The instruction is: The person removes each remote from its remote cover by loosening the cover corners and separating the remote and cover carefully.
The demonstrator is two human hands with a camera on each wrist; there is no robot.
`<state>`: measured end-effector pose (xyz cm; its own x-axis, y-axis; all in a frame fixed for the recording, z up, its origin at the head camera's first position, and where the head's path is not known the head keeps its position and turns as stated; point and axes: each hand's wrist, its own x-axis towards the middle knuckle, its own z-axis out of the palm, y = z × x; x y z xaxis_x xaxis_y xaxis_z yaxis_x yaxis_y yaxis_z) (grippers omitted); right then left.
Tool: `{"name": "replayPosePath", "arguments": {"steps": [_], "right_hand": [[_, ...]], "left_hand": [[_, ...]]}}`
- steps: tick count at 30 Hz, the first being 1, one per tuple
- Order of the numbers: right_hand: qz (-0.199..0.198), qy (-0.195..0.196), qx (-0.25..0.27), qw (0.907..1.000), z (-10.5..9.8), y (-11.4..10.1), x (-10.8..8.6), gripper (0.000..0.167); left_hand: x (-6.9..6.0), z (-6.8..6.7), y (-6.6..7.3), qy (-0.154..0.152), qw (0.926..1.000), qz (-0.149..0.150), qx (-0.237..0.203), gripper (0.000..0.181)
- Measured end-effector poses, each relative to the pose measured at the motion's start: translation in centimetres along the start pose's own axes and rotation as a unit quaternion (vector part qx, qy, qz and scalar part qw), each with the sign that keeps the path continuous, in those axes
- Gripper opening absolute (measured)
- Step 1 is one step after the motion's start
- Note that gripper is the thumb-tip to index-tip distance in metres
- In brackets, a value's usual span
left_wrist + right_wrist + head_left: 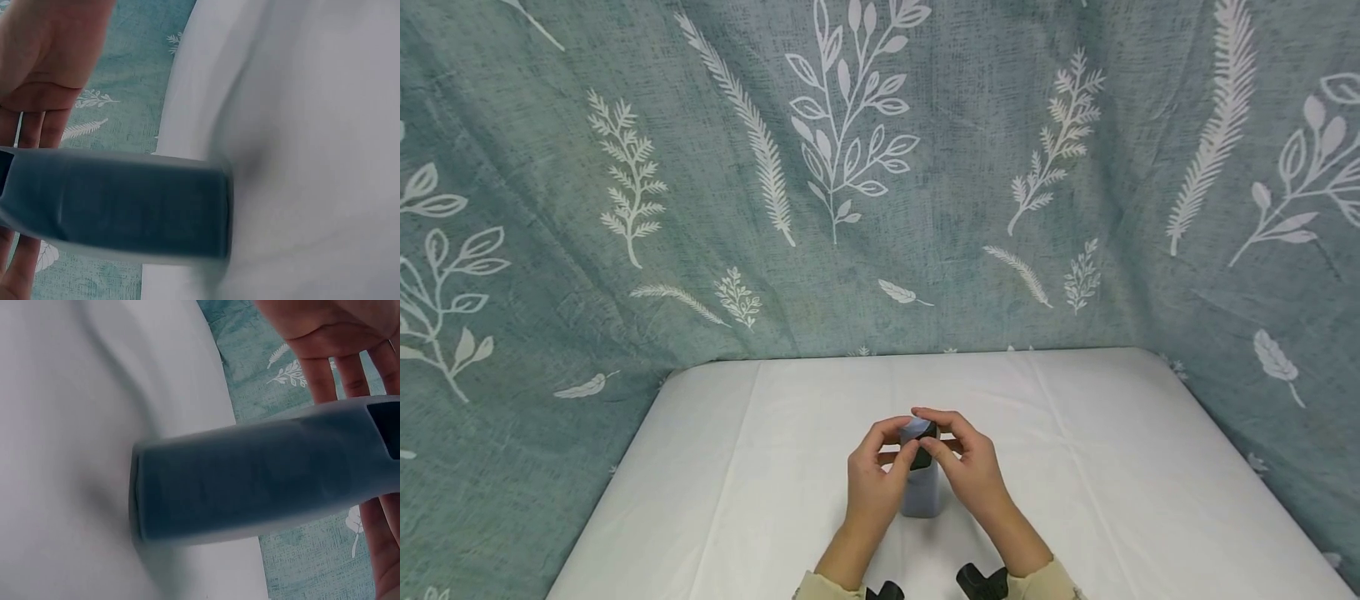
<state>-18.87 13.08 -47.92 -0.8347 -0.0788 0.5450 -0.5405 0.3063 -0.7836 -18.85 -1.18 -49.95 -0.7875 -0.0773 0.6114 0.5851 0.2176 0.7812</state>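
Note:
A blue-grey bottle-shaped container (921, 493) with a black part near its top is upright at the near middle of the table. My left hand (876, 477) grips its upper end from the left, thumb on the black part. From the right, my right hand (973, 473) holds the same end, its thumb close to the other and its forefinger over the top. In the left wrist view the container's smooth body (137, 203) lies across the fingers; the right wrist view shows its lower end (187, 490) at the white cloth. The fingers hide much of the top.
A white cloth (790, 442) covers the table. Behind and beside it hangs a teal curtain (955, 275) with white leaf prints. Black devices (983, 582) are strapped at both wrists, below the beige sleeves (1045, 583).

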Motion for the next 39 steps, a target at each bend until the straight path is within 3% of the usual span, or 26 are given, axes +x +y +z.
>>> {"name": "replayPosePath", "arguments": {"steps": [4,7,13,21,27,32,39], "right_hand": [[-0.001,0.001,0.0,1.0,0.0,-1.5,0.1,0.03],[-0.011,0.0,0.003,0.9999,0.0,-2.3,0.1,0.03],[-0.019,0.0,-0.002,0.9998,0.1,-1.7,0.1,0.031],[-0.025,0.001,-0.028,0.9993,0.5,0.4,-0.3,0.042],[-0.031,0.0,-0.023,0.9993,0.5,1.0,-0.4,0.04],[-0.047,0.006,-0.047,0.9978,0.7,1.1,-0.4,0.039],[-0.055,0.016,-0.062,0.9964,0.9,1.2,-0.7,0.039]], "left_hand": [[0.2,0.0,0.1,0.005,1.0,-0.003,0.003,0.021],[0.4,-0.1,0.5,0.009,0.9997,-0.023,-0.006,0.014],[1.0,-0.3,1.4,0.015,0.9979,-0.061,-0.015,0.005],[1.4,-0.6,1.8,0.031,0.9984,-0.019,0.042,0.005],[1.7,-0.7,1.8,0.024,0.9987,-0.008,0.043,0.007],[1.8,-0.9,2.0,0.018,0.9986,-0.012,0.047,0.011],[1.9,-0.9,2.0,0.01,0.9984,-0.046,0.032,0.014]]}}
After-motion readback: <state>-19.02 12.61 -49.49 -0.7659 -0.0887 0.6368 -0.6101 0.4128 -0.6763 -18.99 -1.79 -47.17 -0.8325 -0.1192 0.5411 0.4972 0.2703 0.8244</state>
